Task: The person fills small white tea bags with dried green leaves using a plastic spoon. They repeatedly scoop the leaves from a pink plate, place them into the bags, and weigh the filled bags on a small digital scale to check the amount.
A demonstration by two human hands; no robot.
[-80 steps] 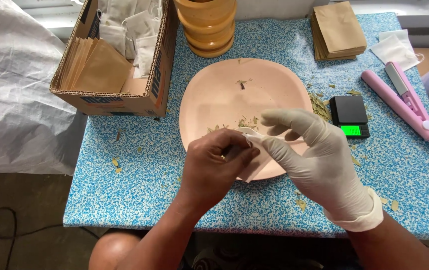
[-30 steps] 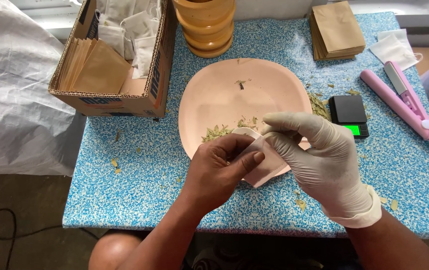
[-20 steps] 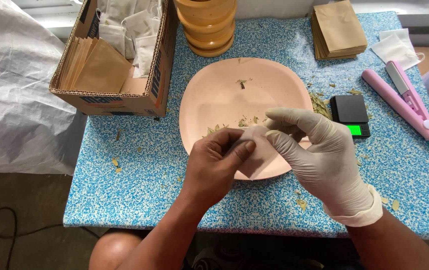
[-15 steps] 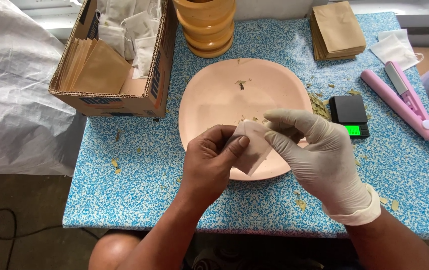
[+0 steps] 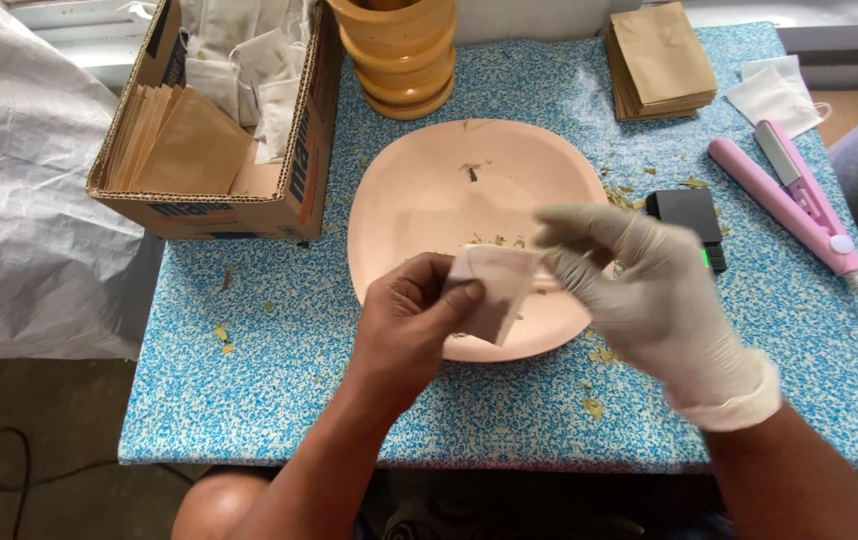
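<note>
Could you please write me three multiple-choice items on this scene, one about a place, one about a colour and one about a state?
1. Where is the cardboard box?
A. left of the plate
B. right of the scale
C. on the plate

2. What colour is the plate?
A. green
B. pink
C. black

3. Which hand wears a glove?
A. left
B. neither
C. right

Answers:
1 A: the box stands at the table's far left corner.
2 B: its bare surface is pale pink.
3 C: the right hand is in a white glove, and the left hand is bare; both pinch the sachet.
</note>
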